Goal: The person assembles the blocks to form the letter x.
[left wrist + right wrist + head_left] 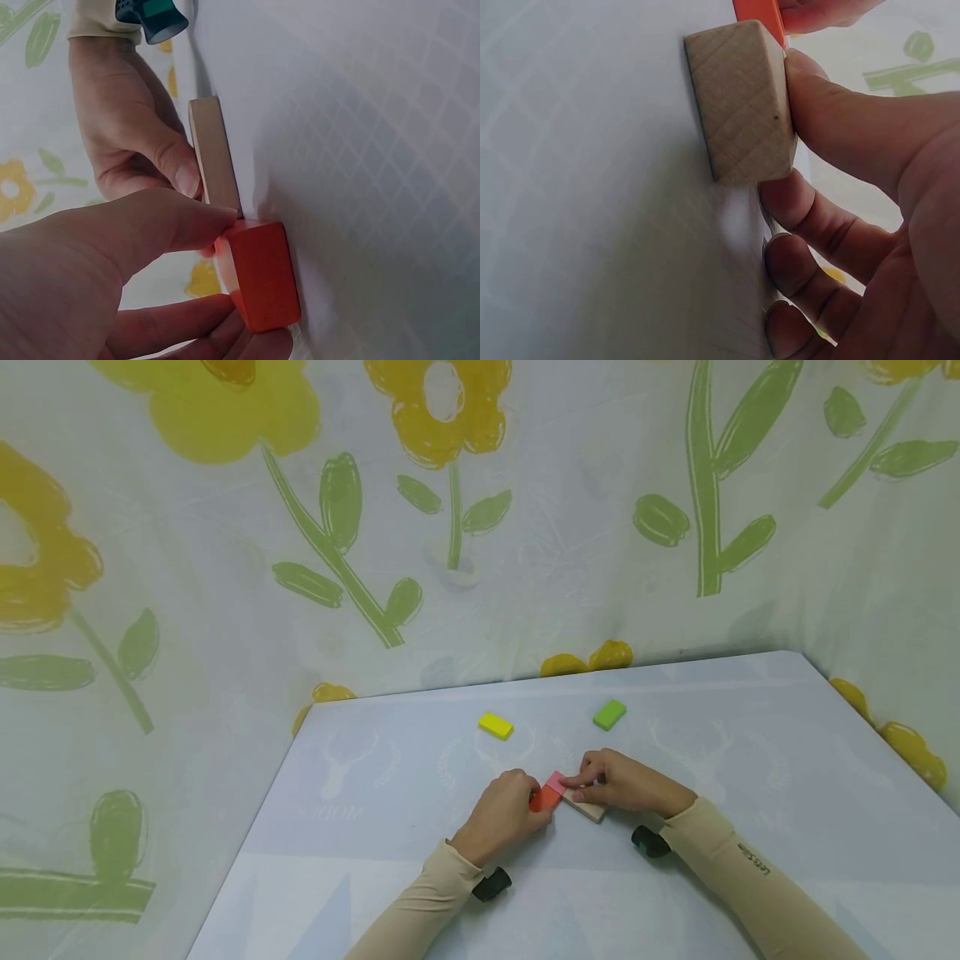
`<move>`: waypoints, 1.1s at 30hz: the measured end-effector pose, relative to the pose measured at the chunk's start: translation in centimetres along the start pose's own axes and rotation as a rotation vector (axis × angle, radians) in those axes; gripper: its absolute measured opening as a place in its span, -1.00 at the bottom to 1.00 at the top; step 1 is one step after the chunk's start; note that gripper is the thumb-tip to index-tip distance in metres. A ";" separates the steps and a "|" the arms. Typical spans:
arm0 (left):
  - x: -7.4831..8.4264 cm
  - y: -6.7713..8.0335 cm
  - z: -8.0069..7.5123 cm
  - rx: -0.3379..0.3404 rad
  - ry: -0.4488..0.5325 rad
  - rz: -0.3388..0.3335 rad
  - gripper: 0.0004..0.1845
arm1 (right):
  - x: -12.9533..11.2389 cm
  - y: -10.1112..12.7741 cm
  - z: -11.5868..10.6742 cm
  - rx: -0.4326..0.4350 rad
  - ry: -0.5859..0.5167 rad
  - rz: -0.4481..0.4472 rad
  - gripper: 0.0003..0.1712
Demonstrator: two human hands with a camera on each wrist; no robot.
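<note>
Near the middle of the table, toward its near edge, the left hand pinches an orange block while the right hand grips a plain wooden block; the two meet end to end, with a pink block over the joint. That much looks built. A yellow block and green block lie unused toward the far edge. All are smooth rectangular bricks; the bare one shows grain.
</note>
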State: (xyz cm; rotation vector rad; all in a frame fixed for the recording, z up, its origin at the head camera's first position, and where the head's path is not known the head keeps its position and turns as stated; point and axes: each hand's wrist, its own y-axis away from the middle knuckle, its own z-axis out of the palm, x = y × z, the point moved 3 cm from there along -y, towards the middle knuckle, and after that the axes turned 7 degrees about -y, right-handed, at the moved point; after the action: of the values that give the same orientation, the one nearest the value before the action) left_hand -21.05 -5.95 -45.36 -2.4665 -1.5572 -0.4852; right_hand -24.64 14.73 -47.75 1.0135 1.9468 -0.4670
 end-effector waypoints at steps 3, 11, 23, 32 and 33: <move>0.0 0.0 0.0 -0.003 0.007 -0.004 -0.84 | 0.0 0.0 0.0 -0.002 -0.004 -0.001 -0.58; 0.0 0.1 -0.1 0.001 0.011 -0.010 -0.83 | 0.0 0.0 0.0 0.004 0.004 -0.002 -0.57; -0.3 0.2 -0.2 -0.006 -0.030 -0.004 -0.70 | -0.1 0.1 0.0 0.006 0.004 0.004 -0.57; -0.7 0.3 -1.3 0.015 -0.096 0.010 -0.58 | -0.1 0.0 0.0 -0.009 0.000 -0.021 -0.61; -0.7 0.3 -1.5 0.011 -0.094 0.011 -0.58 | -0.1 0.0 0.0 -0.009 -0.001 -0.022 -0.61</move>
State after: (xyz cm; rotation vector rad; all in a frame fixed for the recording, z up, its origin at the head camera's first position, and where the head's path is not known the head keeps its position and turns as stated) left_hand -21.36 -7.12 -44.27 -2.5220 -1.5746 -0.3624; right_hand -24.61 14.66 -47.70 0.9865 1.9590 -0.4705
